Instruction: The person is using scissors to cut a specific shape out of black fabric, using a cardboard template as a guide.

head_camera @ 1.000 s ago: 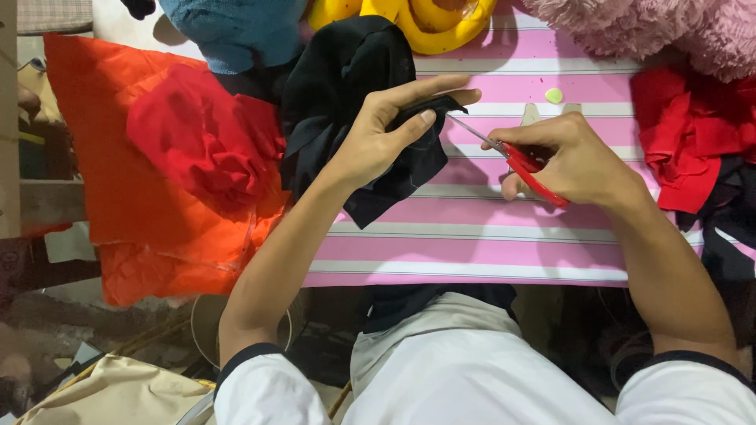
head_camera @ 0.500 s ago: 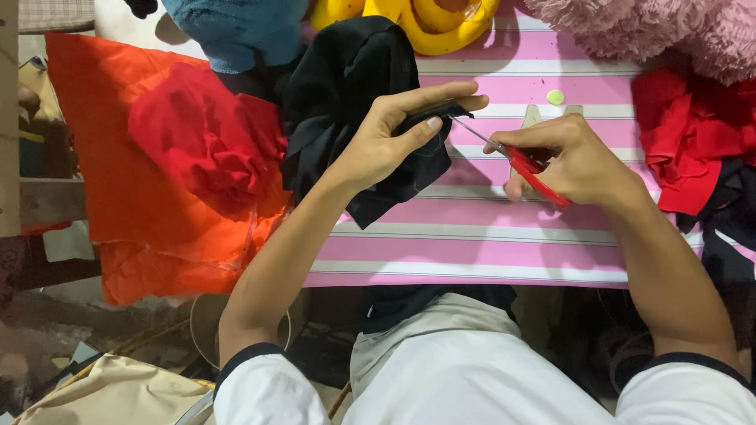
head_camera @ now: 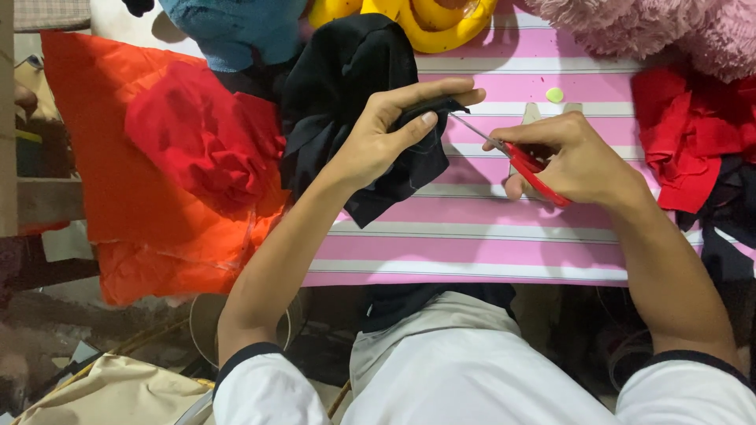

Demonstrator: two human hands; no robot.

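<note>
Right now left hand (head_camera: 378, 138) pinches black cloth (head_camera: 354, 102) taut over the pink striped table (head_camera: 472, 236); right hand (head_camera: 575, 157) grips red scissors (head_camera: 520, 161), blades at the cloth's edge. Best keep tension, fingertips clear, short snips.

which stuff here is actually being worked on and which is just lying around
In use:
- black cloth, an edge pinched in the left hand
- red-handled scissors in the right hand, tips at that edge

Lying about:
- orange cloth
- red cloth pile
- red scraps
- blue fabric
- yellow plush piece
- pink fluffy fabric
- small green disc
</note>
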